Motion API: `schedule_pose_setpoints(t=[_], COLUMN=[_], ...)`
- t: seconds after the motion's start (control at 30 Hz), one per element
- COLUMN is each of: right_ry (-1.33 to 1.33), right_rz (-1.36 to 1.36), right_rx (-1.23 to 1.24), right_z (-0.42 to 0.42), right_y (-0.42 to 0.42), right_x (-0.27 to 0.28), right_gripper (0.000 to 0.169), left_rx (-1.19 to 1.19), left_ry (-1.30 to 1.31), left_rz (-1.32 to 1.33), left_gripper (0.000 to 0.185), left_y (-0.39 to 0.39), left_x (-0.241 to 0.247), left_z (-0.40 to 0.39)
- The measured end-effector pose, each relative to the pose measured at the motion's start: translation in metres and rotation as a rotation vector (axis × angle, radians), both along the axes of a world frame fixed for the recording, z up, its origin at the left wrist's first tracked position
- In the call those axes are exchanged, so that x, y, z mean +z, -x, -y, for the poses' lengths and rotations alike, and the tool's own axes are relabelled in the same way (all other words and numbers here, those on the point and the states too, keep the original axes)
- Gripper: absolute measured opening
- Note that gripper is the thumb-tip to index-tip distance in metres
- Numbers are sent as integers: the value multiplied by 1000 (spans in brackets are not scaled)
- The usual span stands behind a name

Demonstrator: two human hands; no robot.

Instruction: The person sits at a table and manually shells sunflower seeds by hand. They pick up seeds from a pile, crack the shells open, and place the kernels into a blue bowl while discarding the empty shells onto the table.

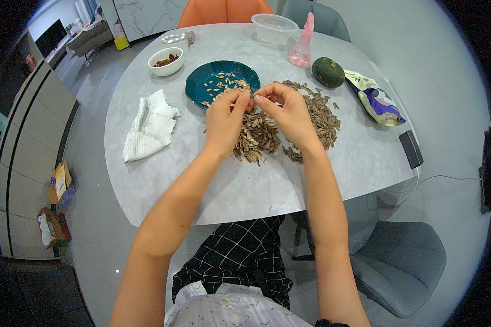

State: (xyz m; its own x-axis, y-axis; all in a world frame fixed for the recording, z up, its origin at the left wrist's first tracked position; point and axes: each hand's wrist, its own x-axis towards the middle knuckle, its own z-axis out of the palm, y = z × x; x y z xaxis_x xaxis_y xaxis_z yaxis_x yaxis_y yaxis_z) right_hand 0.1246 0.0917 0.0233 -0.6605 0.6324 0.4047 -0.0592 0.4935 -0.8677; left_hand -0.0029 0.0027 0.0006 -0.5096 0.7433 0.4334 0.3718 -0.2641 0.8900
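My left hand [228,116] and my right hand [285,110] meet at the near right rim of a dark teal plate [198,79]. Thumbs and fingertips are pinched together on what looks like a sunflower seed [253,97], mostly hidden by the fingers. Pale shelled kernels [229,85] lie in the plate, more of them toward its right side. Below my hands is a heap of sunflower seed shells [255,141], some seeming split. A second pile, of darker sunflower seeds [323,118], spreads behind and right of my right hand.
Left on the marble-look table [167,188] lie a white cloth [149,126] and a white bowl [166,67] with dried pieces. Farther right stand a lidded plastic container [274,30], a pink spray bottle [300,51], a green squash [328,72], a snack bag [374,98] and a black power adapter [411,149].
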Motion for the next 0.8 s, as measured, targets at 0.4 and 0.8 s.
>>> schedule_pose_setpoints(t=[0.4, 0.8], right_ry=[-178, -260], right_rz=[595, 740], right_rx=[-363, -202], right_z=[-34, -24], right_y=[-55, -51], right_x=[2, 5], right_gripper=[20, 18], left_rx=[371, 180], left_ry=[84, 47], left_rz=[-106, -135], left_gripper=[22, 17], left_y=[27, 9], left_x=[2, 6], left_z=[2, 4])
